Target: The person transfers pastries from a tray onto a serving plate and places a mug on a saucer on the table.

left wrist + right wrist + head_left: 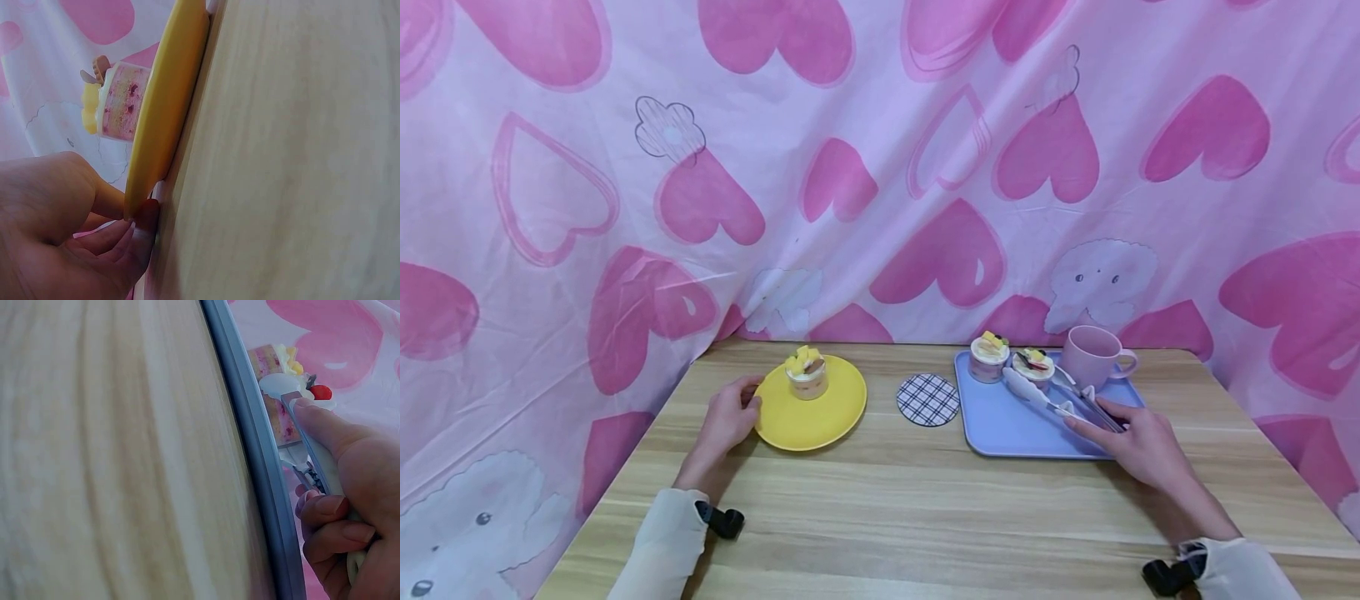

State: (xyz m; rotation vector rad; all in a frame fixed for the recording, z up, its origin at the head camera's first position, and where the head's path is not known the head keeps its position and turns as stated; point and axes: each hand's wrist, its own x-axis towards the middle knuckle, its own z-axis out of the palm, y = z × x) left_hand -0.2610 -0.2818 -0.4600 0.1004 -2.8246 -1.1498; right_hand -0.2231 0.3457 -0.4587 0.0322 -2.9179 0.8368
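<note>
At the left, my left hand [730, 412] pinches the near-left rim of a yellow plate [805, 429], thumb above and fingers below in the left wrist view. A dessert cup [808, 385] with yellow fruit cubes on top stands upright on that plate. My right hand [1150, 446] holds white-tipped tongs [1037, 396] over a blue tray [1022, 439]. The tong tips lie on either side of a dessert cup [1033, 365] with fruit topping; whether both touch it I cannot tell. Another dessert cup [988, 360] stands beside it at the tray's back left corner.
A pink mug [1084, 357] stands on the tray's back right. Between plate and tray lies a round checked coaster [928, 400]. The wooden table [880, 508] ends at a pink heart-patterned cloth [850, 208] hanging behind it.
</note>
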